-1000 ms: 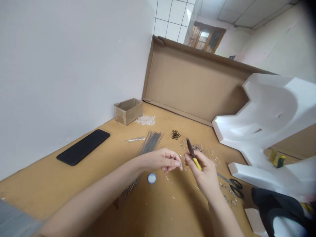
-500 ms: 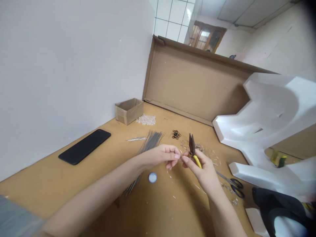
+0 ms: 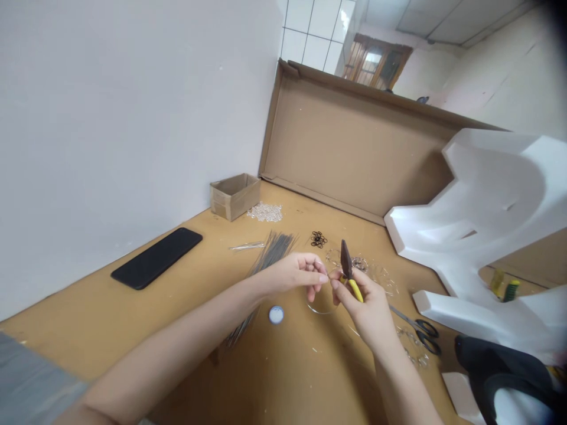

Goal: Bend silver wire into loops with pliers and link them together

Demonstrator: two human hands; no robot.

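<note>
Left hand point(image 3: 295, 274): fingers pinched together, apparently gripping a thin transparent filament loop point(image 3: 319, 309) above the tan work surface point(image 3: 310, 378). Right hand point(image 3: 365, 310): clenched around yellow-handled dark-tipped pliers point(image 3: 348, 268), tips just beside the loop. Caution: a loose pinch or 1 misaligned pliers tip could kink the filament or release it toward the grey metal rods point(image 3: 274, 251).

From here I see pliers point(image 3: 346, 261) of dark metal, with a glossy yellow plastic handle; the tabletop point(image 3: 305, 378) is a smooth, matt wood board; the cardboard tray point(image 3: 349, 147) looks rough; the white foam moulding point(image 3: 491, 195) is matt.
</note>
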